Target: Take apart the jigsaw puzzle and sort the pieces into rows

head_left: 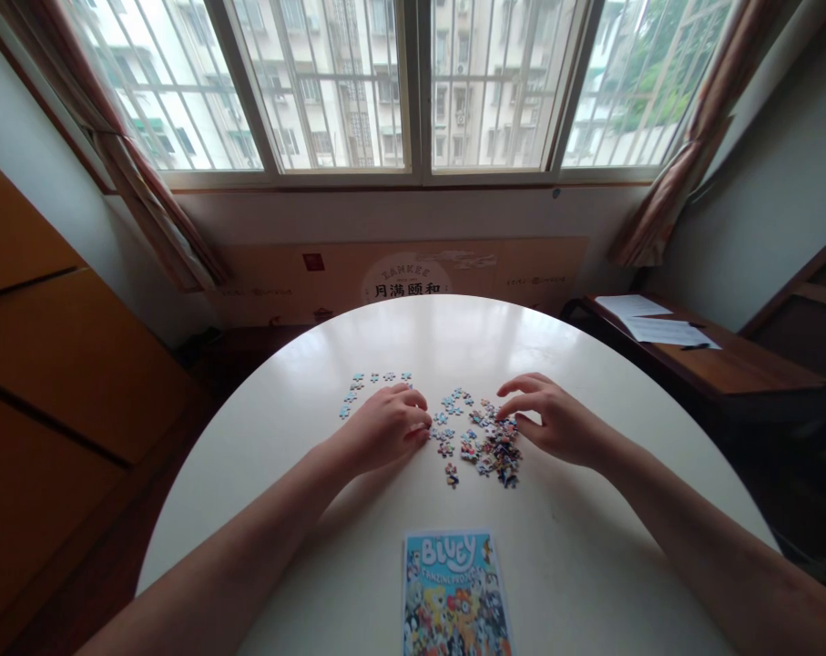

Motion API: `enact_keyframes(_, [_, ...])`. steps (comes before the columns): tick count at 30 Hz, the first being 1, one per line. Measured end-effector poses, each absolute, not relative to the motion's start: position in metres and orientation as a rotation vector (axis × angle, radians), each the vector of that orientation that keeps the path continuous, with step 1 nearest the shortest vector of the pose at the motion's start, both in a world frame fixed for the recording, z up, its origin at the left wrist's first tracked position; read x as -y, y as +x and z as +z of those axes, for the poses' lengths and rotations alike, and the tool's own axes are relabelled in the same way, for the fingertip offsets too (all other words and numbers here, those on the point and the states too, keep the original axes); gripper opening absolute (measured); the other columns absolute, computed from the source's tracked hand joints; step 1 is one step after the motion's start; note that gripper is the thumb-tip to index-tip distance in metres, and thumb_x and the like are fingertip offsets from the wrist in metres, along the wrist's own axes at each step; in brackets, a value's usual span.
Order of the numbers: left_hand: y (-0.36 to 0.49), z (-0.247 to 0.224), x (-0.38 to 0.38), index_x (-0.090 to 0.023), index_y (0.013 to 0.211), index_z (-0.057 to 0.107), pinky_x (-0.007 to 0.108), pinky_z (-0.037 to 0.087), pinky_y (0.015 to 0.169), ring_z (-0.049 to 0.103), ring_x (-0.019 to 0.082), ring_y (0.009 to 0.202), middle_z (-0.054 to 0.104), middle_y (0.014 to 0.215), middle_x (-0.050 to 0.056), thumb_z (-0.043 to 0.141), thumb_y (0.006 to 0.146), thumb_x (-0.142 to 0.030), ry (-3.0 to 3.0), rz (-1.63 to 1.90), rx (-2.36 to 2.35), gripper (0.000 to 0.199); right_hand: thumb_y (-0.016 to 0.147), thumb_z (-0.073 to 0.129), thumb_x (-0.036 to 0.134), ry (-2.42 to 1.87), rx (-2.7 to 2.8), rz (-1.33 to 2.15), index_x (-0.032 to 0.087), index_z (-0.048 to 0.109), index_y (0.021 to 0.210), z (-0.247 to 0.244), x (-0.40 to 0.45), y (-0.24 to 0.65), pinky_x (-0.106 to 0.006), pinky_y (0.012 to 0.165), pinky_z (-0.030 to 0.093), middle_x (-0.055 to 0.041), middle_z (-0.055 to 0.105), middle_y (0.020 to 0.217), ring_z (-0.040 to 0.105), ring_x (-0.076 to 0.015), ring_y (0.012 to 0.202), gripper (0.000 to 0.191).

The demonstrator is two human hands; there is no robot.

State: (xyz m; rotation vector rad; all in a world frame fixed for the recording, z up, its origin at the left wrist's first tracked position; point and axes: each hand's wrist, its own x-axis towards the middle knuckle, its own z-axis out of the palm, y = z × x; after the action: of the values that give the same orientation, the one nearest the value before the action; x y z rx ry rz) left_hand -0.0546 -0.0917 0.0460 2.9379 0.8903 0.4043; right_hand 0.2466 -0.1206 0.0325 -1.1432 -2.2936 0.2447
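Note:
A heap of jigsaw puzzle pieces [504, 451] lies near the middle of the round white table [303, 583]. My right hand [555, 419] is at the heap's right edge, its fingers apart and the fingertips over or touching the nearest pieces. To the left of the heap, my left hand [389, 424] has curled fingers, with the tips drawn close to the thumb; whatever they hold is hidden. Loose light-blue pieces [443, 419] lie just right of its fingertips. Behind the left hand, several spaced pieces [356, 385] form a corner-shaped row, partly covered by that hand.
A colourful "Bluey" picture sheet [457, 592] lies at the near side of the table. On the right stands a brown side table [727, 369] with papers [665, 330] and pens. A barred window [419, 91] and a printed cardboard panel [269, 264] are beyond.

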Motion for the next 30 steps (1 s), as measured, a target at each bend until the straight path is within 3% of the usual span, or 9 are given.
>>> enact_keyframes(5, [-0.056,0.042,0.088,-0.023,0.088,0.075,0.037,0.049,0.083,0.059,0.02,0.088,0.07,0.099,0.005,0.06,0.09,-0.023,2.93,0.453,-0.873,0.015,0.084,0.069,0.021,-1.074,2.442,0.31,0.032,0.077,0.096,0.044,0.129,0.251,-0.056,0.106,0.041,-0.0037,0.063,0.129,0.046,-0.0301,0.134,0.019])
enact_keyframes(12, [-0.057,0.04,0.088,-0.023,0.088,0.074,0.038,0.048,0.083,0.059,0.02,0.088,0.069,0.099,0.004,0.062,0.089,-0.024,2.944,0.471,-0.874,0.012,0.079,0.076,0.03,-1.079,2.614,0.413,0.041,0.075,0.106,0.047,0.132,0.251,-0.058,0.112,0.033,0.0007,0.053,0.144,0.037,-0.0329,0.142,0.029])
enact_keyframes(21, [-0.056,0.042,0.09,-0.023,0.085,0.072,0.038,0.048,0.083,0.059,0.02,0.088,0.069,0.099,0.003,0.062,0.088,-0.023,2.936,0.463,-0.877,0.011,0.075,0.079,0.028,-1.174,2.541,0.495,0.032,0.077,0.094,0.041,0.126,0.26,-0.055,0.112,0.034,-0.0015,0.055,0.143,0.037,-0.0339,0.142,0.019])
enact_keyframes(30, [-0.055,0.042,0.09,-0.022,0.085,0.072,0.037,0.048,0.082,0.058,0.02,0.088,0.069,0.099,0.004,0.062,0.088,-0.022,2.948,0.473,-0.886,0.01,0.082,0.072,0.024,-1.236,2.454,0.416,0.031,0.077,0.1,0.04,0.124,0.263,-0.055,0.109,0.04,-0.0055,0.054,0.143,0.041,-0.0314,0.14,0.019])
